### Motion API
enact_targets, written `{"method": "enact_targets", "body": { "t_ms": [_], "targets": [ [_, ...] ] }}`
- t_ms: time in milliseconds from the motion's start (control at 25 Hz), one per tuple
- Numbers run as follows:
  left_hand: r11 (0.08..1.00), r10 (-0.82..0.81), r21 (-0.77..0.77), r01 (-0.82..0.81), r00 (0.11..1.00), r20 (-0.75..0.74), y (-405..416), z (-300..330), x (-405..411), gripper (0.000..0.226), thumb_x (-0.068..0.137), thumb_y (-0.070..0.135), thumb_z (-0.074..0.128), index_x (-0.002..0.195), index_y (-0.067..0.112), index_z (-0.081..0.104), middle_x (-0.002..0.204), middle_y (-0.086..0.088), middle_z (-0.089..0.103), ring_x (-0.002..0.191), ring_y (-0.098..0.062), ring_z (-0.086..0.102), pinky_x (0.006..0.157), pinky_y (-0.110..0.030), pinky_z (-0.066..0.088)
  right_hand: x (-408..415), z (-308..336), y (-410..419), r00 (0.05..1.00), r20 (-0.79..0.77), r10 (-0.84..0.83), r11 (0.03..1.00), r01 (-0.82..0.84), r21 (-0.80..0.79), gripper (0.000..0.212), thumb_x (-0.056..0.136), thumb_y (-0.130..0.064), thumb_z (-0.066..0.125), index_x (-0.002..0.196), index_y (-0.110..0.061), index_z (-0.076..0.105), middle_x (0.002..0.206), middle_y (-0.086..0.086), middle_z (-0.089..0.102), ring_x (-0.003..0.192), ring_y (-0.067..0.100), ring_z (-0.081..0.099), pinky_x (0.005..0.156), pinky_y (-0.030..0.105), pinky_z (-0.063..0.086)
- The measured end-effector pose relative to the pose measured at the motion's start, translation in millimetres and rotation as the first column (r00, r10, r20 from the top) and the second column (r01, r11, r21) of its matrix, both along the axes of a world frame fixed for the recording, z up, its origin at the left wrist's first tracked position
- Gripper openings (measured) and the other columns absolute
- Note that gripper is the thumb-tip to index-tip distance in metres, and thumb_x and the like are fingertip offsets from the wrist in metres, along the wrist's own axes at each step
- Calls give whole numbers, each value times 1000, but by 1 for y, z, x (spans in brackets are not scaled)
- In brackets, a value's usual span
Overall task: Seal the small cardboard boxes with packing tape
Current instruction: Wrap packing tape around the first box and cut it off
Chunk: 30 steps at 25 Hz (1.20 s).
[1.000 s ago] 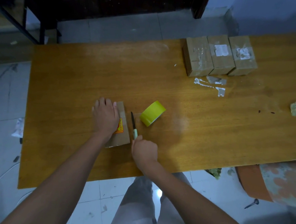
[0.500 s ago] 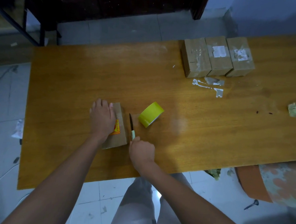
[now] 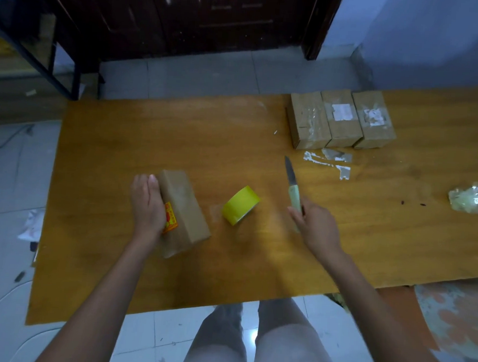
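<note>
The left hand (image 3: 149, 203) lies with straight, pressed-together fingers flat against the left face of a small brown cardboard box (image 3: 184, 211), which carries an orange and yellow printed label (image 3: 170, 218) beside the palm. The box is a matte, rectangular block standing on the table's near-left area.

The right hand (image 3: 315, 223) curls its fingers round the pale green handle of a small knife (image 3: 292, 188); the narrow grey metal blade points away from the person, above the tabletop.

Between the two hands a yellow roll of packing tape (image 3: 240, 205) rests tilted on its edge, apart from the box.

At the far right, three brown cardboard boxes (image 3: 341, 118) stand side by side, touching, with glossy clear tape and white label remnants on top. Torn tape scraps (image 3: 328, 162) lie just in front of them. A crumpled clear plastic wad (image 3: 470, 198) lies near the right edge.

The surface is a smooth, varnished orange-brown wooden table (image 3: 123, 134). Beyond it are pale floor tiles (image 3: 199, 77), a dark wooden door (image 3: 208, 19) and a bluish wall (image 3: 425, 38).
</note>
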<state>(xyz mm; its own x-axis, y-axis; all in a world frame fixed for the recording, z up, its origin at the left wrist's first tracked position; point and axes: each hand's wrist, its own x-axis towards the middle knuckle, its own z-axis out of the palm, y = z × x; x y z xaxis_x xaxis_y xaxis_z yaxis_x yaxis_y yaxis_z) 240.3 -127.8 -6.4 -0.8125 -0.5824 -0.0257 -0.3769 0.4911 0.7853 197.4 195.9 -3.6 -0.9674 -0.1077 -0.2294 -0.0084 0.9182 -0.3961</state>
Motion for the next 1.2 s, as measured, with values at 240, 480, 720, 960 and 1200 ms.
{"method": "enact_targets", "body": {
  "t_ms": [240, 480, 720, 960, 1200],
  "targets": [
    [993, -77, 88, 84, 994, -79, 49, 54, -37, 30, 106, 25, 23, 86, 14, 42, 89, 0, 44, 94, -15, 36, 94, -39, 28, -40, -33, 41, 994, 110, 2, 982, -23, 186, 60, 90, -52, 54, 143, -27, 42, 117, 11, 51, 78, 27, 60, 57, 30, 43],
    [985, -159, 38, 170, 966, -203, 104, 76, -65, 37, 103, 26, 23, 76, 7, 41, 82, -3, 41, 81, -14, 38, 77, -28, 30, -34, 93, -31, 927, 375, 22, 619, 282, -733, 79, 74, -72, 61, 132, -19, 53, 121, -4, 61, 105, 7, 60, 90, 30, 52],
    [977, -204, 0, 213, 934, -293, 167, 108, -84, 37, 102, 30, 24, 77, 9, 43, 80, -2, 42, 80, -23, 42, 74, -38, 36, -40, 117, -20, 959, 284, 1, 456, 253, -853, 38, 79, -51, 69, 65, -15, 65, 63, -2, 61, 59, 9, 50, 56, 29, 40],
    [975, -219, -57, 213, 911, -349, 214, 119, -95, 33, 102, 26, 27, 78, 11, 44, 82, -4, 43, 80, -21, 41, 75, -38, 37, -52, 125, 29, 963, 271, -2, 363, 253, -897, 56, 97, -37, 52, 75, 13, 64, 63, 11, 65, 56, 17, 56, 52, 25, 43],
    [977, -205, -14, 212, 922, -327, 240, 121, -97, 35, 102, 28, 26, 77, 11, 43, 81, 0, 42, 79, -20, 41, 76, -38, 38, -56, 121, 61, 959, 281, 21, 391, 251, -886, 59, 101, -38, 39, 78, 12, 63, 77, 27, 67, 68, 30, 64, 59, 41, 49]
  ]
}}
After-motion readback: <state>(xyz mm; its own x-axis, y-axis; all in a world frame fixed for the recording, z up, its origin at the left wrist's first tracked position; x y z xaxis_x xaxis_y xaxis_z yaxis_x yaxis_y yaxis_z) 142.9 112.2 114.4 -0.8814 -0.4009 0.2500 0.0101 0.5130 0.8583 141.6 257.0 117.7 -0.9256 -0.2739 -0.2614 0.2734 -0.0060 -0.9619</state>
